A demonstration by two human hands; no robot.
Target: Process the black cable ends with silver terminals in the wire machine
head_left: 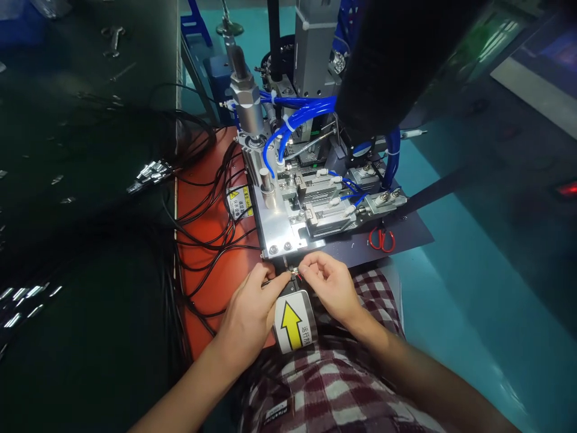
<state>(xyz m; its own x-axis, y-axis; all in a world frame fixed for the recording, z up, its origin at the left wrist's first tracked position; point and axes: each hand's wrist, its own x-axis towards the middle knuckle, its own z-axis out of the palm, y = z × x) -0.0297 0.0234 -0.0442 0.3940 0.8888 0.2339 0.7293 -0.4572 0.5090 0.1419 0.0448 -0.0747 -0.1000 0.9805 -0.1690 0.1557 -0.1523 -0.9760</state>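
Observation:
At the front edge of a metal machine (279, 225), both hands meet over a tiny part (295, 272) with pale and red bits, whose kind is too small to tell. My left hand (247, 313) is closed, its thumb pressing beside that part; whatever lies in its curled fingers is hidden. From the right, my right hand (332, 288) pinches thumb and forefinger together at the same part, and what sits between the tips cannot be made out. Just below the fingers is a white label (308, 310) with a yellow arrow.
Black cables (215, 204) spread over an orange surface (198, 264) at left. Red-handled scissors (382, 240) lie right of the machine. Blue air hoses (311, 107) arch above it. Small shiny metal pieces (155, 171) and a wrench (116, 42) rest on the dark table.

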